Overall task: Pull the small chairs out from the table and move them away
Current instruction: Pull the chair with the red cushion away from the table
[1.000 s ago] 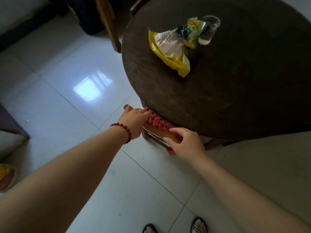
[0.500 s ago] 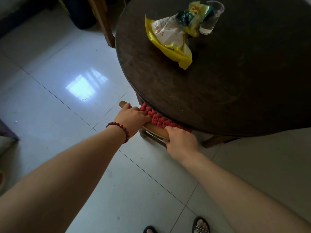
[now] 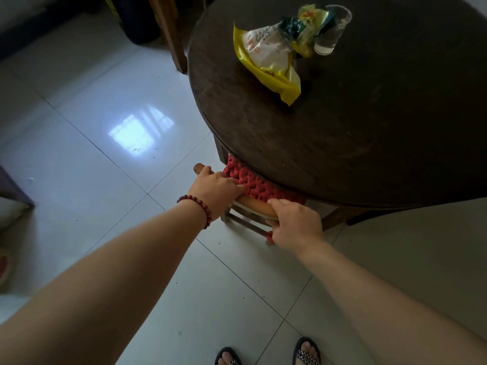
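I see my left hand (image 3: 214, 189) and right hand (image 3: 295, 223) both curled tight around the wooden rail of a small wooden chair with a red woven seat (image 3: 257, 187), tucked mostly under the dark round wooden table (image 3: 369, 127).

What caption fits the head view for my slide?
Both hands, left and right, grip the wooden rail of a small chair with a red woven seat, tucked under the round dark table.

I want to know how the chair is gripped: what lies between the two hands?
In the head view, a bare stretch of the chair's wooden top rail lies between the left hand and right hand, with the red woven seat just behind.
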### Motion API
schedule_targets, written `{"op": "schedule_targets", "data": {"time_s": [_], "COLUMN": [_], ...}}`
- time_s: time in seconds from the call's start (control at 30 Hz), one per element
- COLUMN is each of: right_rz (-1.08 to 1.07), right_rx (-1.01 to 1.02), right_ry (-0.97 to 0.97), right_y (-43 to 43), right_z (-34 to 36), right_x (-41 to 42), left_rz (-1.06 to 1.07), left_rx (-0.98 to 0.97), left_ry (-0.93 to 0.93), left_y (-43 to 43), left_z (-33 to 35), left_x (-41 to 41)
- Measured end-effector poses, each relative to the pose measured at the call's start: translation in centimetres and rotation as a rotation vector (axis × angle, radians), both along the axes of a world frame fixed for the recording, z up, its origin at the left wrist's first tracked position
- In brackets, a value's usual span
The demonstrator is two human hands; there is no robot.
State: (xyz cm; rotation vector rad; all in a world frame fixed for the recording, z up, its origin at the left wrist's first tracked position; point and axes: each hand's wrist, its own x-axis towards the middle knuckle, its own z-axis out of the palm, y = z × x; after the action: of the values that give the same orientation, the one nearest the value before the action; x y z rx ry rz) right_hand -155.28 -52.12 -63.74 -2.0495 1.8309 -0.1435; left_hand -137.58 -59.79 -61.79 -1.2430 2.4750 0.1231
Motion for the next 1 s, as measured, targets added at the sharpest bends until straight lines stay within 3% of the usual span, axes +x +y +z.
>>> {"op": "schedule_targets", "data": {"time_s": [0.5, 1.0], "right_rz": [0.184, 0.179], "right_rx": [-0.038, -0.089], "right_ry": [-0.136, -0.055], "right_y": [8.6, 24.5], "right_z": [2.4, 4.2], "right_x": [0.3, 8.4], "left_rz": [0.096, 0.092], "left_rx": [-0.023, 0.009], "left_ry": [-0.032, -0.02], "left_y": [10.7, 26.5], "left_z": [3.5, 4.2], "left_x": [1.8, 10.0]}}
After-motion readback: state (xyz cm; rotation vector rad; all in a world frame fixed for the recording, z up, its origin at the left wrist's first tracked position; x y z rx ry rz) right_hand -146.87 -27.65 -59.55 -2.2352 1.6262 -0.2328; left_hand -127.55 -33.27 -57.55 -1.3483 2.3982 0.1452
